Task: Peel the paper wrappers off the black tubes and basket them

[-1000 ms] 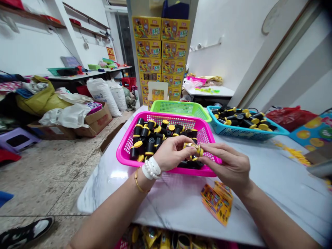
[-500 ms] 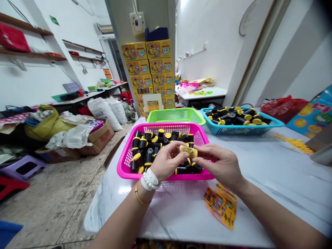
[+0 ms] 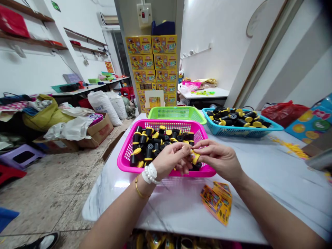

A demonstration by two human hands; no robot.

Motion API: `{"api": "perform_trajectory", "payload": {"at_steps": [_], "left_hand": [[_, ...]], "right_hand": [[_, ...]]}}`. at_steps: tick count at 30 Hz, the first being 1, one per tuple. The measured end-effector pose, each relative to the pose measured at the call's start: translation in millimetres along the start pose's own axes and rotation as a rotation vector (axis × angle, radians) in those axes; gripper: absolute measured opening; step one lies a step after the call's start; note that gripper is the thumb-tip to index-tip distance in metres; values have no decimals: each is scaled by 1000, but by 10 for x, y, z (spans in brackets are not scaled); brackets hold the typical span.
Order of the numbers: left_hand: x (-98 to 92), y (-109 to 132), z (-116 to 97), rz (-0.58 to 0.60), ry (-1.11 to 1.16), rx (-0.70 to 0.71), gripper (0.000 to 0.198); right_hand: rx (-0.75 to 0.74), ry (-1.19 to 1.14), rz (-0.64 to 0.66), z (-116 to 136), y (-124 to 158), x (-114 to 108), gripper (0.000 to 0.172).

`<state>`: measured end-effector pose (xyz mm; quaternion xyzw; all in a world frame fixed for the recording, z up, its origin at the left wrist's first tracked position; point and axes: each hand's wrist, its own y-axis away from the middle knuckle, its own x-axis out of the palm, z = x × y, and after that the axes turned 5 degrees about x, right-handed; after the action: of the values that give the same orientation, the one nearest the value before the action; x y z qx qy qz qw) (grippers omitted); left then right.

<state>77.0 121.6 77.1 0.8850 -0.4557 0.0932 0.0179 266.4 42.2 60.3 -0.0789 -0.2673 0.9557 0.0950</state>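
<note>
My hands hang over a pink plastic basket (image 3: 127, 160) on a white marble table (image 3: 168, 211). Between my left hand (image 3: 171, 159) and my right hand (image 3: 215, 159), fingertips pinch a small yellow-ended cylinder (image 3: 194, 157), mostly hidden by my fingers. Several black cylinders with yellow caps (image 3: 147, 147) lie in the pink basket, under and beyond my hands. A bunch of printed yellow-and-orange paper labels (image 3: 216, 202) lies on the table, below my right hand and apart from it. A white beaded bracelet and a gold bangle circle my left wrist.
A green basket (image 3: 176, 114) stands behind the pink one. A blue basket (image 3: 242, 133) of black and yellow cylinders stands to the right. Yellow cartons (image 3: 153, 65) are stacked beyond the table. White sacks (image 3: 103, 107) and cardboard boxes sit on the floor at left.
The gold-banded cylinder held level between my hands has turned, and now only its yellow end shows between my fingers. My hands have drawn closer together. The view has shifted slightly.
</note>
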Motion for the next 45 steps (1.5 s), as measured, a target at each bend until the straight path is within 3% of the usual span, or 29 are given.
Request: {"api": "perform_trajectory", "payload": {"at_steps": [2,7,13,18,23,27,31,33,36,38,41,45], "left_hand": [[-7,6,-8,57,60,-20,55],[-4,0,20,36,60,-76,56],[33,-2,9,42,60,-140,62],[32,7,15,-13,16,-79,63],[42,85,-115,117,3,-71,60],[252,325,-156,163,-32,-79,60],[525,831,172,243,-39,-264,50],[588,1126,408,161,-132,-348,43],[550,1472,633,-155,-302,-224,38],[462,1591,623,-284,-375,-133,36],[335,1618,460,-399,-476,-34,33],[314,1516,418,-428,-463,-26,32]], "right_hand": [[-38,32,-32,6,29,26,12],[-149,124,34,38,86,70,25],[-288,237,-15,80,153,117,35],[-358,454,63,138,198,142,38],[-305,361,48,312,323,249,36],[-224,518,15,598,659,266,45],[-235,550,190,753,1325,308,51],[-155,444,274,717,1683,408,48],[-108,370,315,567,2060,600,38],[-150,457,355,452,2135,673,33],[-191,627,322,299,1978,580,27],[-2,928,-35,65,1532,175,21]]}}
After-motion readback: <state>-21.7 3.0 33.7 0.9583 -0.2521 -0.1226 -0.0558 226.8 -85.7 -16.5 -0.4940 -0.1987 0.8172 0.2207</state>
